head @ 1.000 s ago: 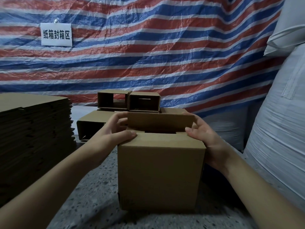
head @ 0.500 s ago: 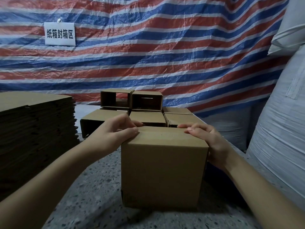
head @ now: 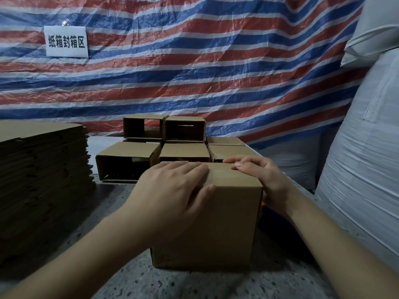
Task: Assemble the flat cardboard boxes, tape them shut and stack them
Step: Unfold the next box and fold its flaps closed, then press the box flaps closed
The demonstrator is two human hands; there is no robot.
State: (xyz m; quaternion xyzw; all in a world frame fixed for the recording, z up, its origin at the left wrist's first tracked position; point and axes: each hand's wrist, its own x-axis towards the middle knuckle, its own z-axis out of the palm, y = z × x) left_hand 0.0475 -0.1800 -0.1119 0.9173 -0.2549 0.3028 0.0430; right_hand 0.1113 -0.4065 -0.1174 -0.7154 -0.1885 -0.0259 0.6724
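A brown cardboard box stands upright on the speckled floor right in front of me, its top flaps folded down flat. My left hand lies across the left half of the top, fingers spread flat, thumb over the front edge. My right hand rests on the top right corner, fingers pressing the flap, palm against the right side. No tape is in view.
A tall stack of flat cardboard blanks rises at the left. Several assembled open boxes lie on their sides behind, two more stacked on top. White bulk sacks crowd the right. A striped tarp hangs behind.
The raised far flap has been folded down and the top is now closed. My left hand slid from the left edge onto the top; my right hand moved up onto the right corner.
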